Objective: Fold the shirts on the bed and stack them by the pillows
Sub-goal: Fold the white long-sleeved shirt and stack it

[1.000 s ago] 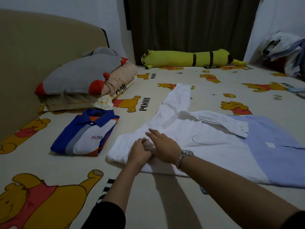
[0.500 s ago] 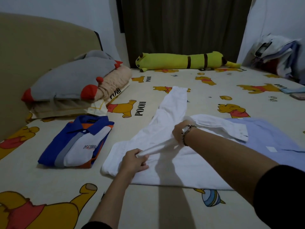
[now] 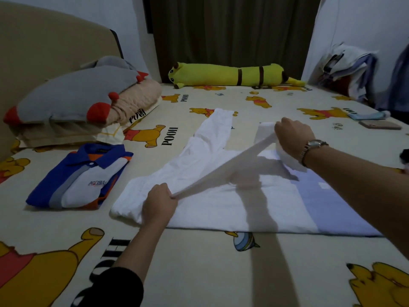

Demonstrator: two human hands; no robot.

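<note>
Head view: only cam.
White shirt (image 3: 221,196): lay flat mid-bed, front of person; one sleeve (image 3: 212,138) angled off twd far side.
L hand (image 3: 158,201): pinched a raised strip of the shirt nr its left end.
R hand (image 3: 292,138): gripped other end, w/ cuff, lifted above bed.
Strip: taut betw. hands.
Folded polo (image 3: 77,178): done, just beside pillows (image 3: 73,100).
Tip: prob. best to keep tension even, lay strip straight across body, smooth before next fold.
Bed (image 3: 199,273): Pooh-print sheet.
</note>
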